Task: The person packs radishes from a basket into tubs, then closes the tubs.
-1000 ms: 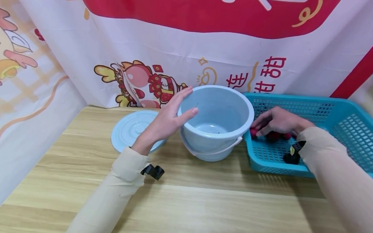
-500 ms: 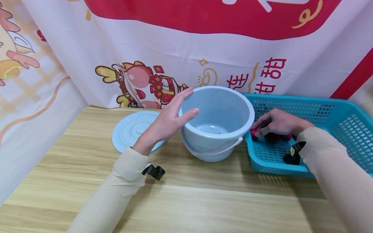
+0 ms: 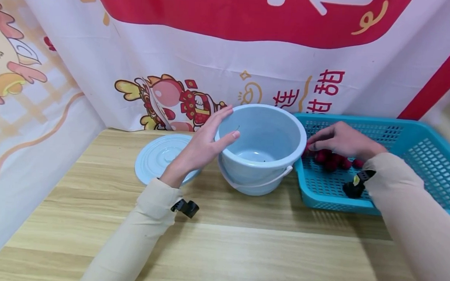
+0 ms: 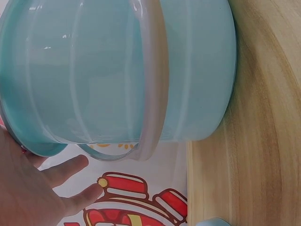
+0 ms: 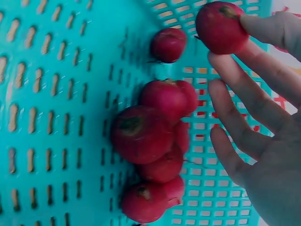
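Observation:
In the head view my left hand (image 3: pixel 207 142) lies at the left rim of a light blue bucket (image 3: pixel 257 175), fingers straight along its outside and thumb over the rim. Beside the bucket is a teal basket (image 3: pixel 335 204). My right hand (image 3: pixel 345 139) is inside its left end. The right wrist view shows thumb and fingertips pinching a red radish (image 5: pixel 221 28), raised near the basket wall. Several other radishes (image 5: pixel 143 134) lie in a cluster beneath, with a small single radish (image 5: pixel 168 45) apart from them.
A round light blue lid (image 3: pixel 160 154) lies on the wooden table (image 3: pixel 220 249) left of the bucket, partly behind my left forearm. The bucket's handle (image 3: pixel 261 184) hangs down at the front. A printed cloth (image 3: pixel 199 47) hangs behind everything.
My right hand has risen slightly with a radish between thumb and fingers, uncovering more of the radishes below. The left hand and the bucket stay in place.

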A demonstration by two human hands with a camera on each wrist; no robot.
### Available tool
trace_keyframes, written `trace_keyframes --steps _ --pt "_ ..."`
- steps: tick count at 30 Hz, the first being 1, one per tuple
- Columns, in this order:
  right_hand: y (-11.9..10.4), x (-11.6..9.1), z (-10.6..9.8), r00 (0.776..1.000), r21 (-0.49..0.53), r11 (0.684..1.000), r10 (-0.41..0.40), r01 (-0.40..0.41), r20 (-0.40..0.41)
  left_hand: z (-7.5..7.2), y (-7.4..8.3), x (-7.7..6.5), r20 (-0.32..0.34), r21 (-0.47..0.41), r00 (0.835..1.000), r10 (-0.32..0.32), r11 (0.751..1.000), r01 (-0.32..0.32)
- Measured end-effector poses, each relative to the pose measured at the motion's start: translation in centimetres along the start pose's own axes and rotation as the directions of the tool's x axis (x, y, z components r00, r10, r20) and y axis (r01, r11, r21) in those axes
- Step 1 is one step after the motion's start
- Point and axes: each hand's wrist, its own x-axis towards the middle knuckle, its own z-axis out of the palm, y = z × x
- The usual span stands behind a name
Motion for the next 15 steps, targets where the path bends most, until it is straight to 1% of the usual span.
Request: trace_keyframes --steps 8,12,15 --pt "-0.3 -1.0 -1.1 0.995 0.101 0.995 0.023 -0.013 -0.095 0.0 0.0 0.0 0.001 -0.004 1.0 -0.002 1.0 0.002" --pt "-0.7 -1.2 -1.3 0.991 0.126 0.992 0.016 0.001 -0.134 0.1 0.0 0.0 -0.002 -0.003 1.0 0.001 1.0 -0.001" --pt "-1.4 -1.3 -1.5 0.981 0.128 0.992 0.014 0.011 -0.193 0.1 0.0 0.0 -0.005 -0.003 1.0 0.002 1.0 -0.002"
